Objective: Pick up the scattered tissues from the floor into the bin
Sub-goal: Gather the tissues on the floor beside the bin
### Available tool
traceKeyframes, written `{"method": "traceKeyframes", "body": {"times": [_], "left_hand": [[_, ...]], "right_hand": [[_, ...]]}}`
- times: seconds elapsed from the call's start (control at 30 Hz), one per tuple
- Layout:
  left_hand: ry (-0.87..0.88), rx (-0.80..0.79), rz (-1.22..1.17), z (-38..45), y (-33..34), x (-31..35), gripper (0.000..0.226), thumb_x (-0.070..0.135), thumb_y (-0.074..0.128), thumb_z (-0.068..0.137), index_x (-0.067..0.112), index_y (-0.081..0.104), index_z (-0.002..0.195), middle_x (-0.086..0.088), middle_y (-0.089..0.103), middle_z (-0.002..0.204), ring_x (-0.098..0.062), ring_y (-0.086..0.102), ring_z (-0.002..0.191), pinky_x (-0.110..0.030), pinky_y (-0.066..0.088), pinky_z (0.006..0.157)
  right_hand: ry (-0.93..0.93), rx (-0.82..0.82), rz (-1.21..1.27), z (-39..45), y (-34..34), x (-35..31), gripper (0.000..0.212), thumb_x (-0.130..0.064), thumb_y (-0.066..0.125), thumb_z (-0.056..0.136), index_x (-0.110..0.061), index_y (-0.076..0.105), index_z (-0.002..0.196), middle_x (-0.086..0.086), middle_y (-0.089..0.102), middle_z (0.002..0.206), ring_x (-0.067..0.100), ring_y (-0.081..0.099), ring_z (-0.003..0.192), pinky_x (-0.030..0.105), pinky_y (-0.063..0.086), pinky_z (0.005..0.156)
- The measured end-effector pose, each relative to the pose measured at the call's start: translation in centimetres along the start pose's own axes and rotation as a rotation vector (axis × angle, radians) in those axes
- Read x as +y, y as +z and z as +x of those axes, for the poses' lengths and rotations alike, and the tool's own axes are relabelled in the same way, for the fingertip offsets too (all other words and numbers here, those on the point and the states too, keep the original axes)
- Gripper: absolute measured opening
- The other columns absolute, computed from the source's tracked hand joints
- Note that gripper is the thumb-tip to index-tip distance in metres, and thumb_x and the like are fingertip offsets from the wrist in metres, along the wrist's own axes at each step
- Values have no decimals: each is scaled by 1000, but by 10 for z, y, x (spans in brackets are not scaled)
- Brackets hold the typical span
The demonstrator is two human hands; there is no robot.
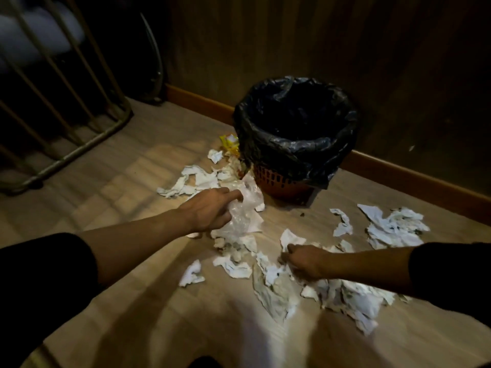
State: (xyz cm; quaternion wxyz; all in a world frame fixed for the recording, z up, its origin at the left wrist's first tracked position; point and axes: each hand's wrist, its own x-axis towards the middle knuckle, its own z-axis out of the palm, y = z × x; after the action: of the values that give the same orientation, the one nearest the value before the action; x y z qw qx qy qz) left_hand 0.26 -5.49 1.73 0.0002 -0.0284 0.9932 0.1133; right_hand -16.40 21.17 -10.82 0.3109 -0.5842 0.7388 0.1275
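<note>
While tissues (393,229) lie scattered on the floor (132,168) in front of the bin (295,144), left hand (210,208) has its grip closed on a clear plastic wrapper (247,205) just in front of the bin. Right hand (305,261) rests knuckles-up on a tissue pile (276,274) nearer than the bin, fingers curled into it; can't tell if its grip holds anything. Yellow wrapper (229,143) lies left of bin.
</note>
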Motion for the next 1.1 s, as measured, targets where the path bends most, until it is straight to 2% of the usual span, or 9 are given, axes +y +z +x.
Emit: {"method": "traceKeyframes", "body": {"times": [0.17,0.23,0.3,0.43,0.63,0.77,0.87,0.97,1.1], "left_hand": [[-71,374,-91,10,-41,-2,22,21,61,80,19,61,102,6,51,82,-16,56,65,-34,51,62],[-104,568,-139,24,-65,3,16,15,63,81,16,59,97,3,53,84,-13,52,66,-25,47,60],[-139,743,-146,46,-90,11,12,11,61,82,11,57,93,0,52,83,-11,46,68,-13,37,60],[-254,945,-290,108,-117,31,13,13,55,85,7,56,97,-2,53,88,-10,46,75,-13,33,62],[-436,556,-429,184,-93,49,38,31,60,92,17,57,126,-8,67,109,-20,65,85,-36,54,74],[-493,371,-458,194,-73,49,70,53,66,85,14,44,140,-13,58,131,-32,56,120,-42,51,95],[-335,574,-381,178,-71,51,50,46,57,91,15,49,131,-12,55,127,-29,57,115,-39,49,93],[-38,716,-310,147,-61,59,23,32,52,95,16,55,111,-5,54,107,-17,60,87,-40,52,77],[289,375,-142,97,-14,76,18,28,50,96,16,53,108,-2,54,99,-19,57,85,-39,49,70]], "right_hand": [[-36,55,23,-2,-19,3,46,-24,58,90,-15,51,135,16,54,128,36,57,111,37,47,90],[-23,99,55,-6,-25,7,46,-29,60,89,-17,52,133,14,56,125,35,59,109,37,49,89],[-5,140,75,-16,-32,9,44,-29,60,89,-16,52,131,14,56,123,35,59,107,35,47,85],[6,157,62,-38,-38,14,42,-25,56,92,-14,50,133,17,54,124,36,57,108,35,44,81],[37,249,97,-65,-48,23,36,-17,57,91,-14,55,127,13,56,121,33,58,106,27,34,75],[80,308,134,-74,-50,32,32,-16,58,88,-12,58,120,14,58,116,32,58,104,26,37,75],[128,319,188,-80,-50,44,30,-23,64,86,-13,62,114,14,62,113,30,59,104,33,45,83],[176,330,216,-88,-47,55,28,-19,65,84,-13,65,112,14,66,111,31,61,104,33,46,82],[252,261,161,-92,-32,66,46,-7,57,79,-19,64,123,15,64,119,33,61,110,37,52,88]]}}
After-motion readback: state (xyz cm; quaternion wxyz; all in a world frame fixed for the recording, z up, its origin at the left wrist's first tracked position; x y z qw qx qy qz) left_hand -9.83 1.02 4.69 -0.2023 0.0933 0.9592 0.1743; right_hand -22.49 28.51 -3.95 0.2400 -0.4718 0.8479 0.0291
